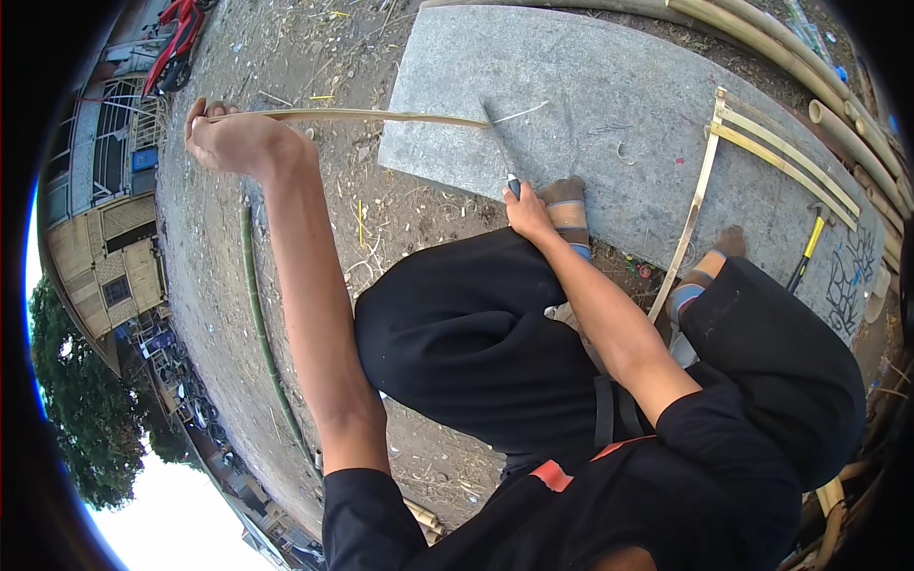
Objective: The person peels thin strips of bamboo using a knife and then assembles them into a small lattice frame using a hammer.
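My left hand [233, 141] is raised at the far left, its fingers closed around one end of a long, thin bamboo strip [371, 115]. That strip runs level to the right, and its far end meets the blade of a knife [514, 184] over a grey board. In my right hand [528, 211], beside my left foot, is the knife's dark handle. A pale, thin sliver [521, 112] extends from where blade and strip meet. To the right, a frame of joined bamboo slats [706, 176] lies on the board.
The grey board [457, 57] lies under both my feet. A hammer with a yellow handle [809, 243] rests near its right end, and small nails [609, 127] lie mid-board. Bamboo poles [762, 48] line the upper right. A green pole [259, 324] lies on the dirt at left.
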